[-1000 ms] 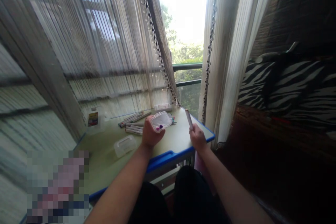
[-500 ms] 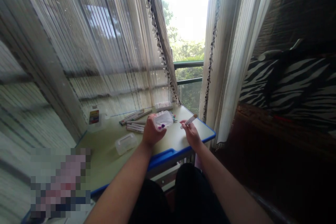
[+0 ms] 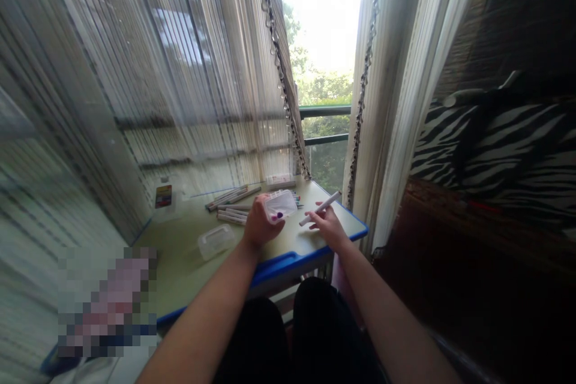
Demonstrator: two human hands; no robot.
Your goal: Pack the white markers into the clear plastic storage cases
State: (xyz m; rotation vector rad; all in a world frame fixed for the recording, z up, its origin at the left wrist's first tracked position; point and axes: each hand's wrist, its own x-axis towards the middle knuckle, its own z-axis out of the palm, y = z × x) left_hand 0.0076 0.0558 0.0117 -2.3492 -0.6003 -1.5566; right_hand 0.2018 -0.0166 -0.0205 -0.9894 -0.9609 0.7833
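Observation:
My left hand (image 3: 261, 223) grips a clear plastic box (image 3: 283, 203) tilted above the desk. Purple marker ends (image 3: 276, 216) show inside it. To its right, my right hand (image 3: 327, 223) holds a white marker pen (image 3: 319, 209) slantwise between the fingers, with its lower left end pointing toward the box. The pen and the box are apart. Several white markers (image 3: 231, 216) lie on the desk just left of my left hand, and more (image 3: 231, 195) lie behind them. A second clear plastic container (image 3: 216, 241) rests nearer me.
The desk (image 3: 184, 282) has a blue edge. At its back left stands a clear case with a coloured label (image 3: 163, 196); another flat clear case (image 3: 280, 181) lies at the back. Sheer curtains (image 3: 216, 102) hang behind. A blurred-out pink area (image 3: 121, 282) is at left.
The white marker in my right hand has turned, and more of its length now reaches left and down toward the box. My left hand and the box have hardly moved.

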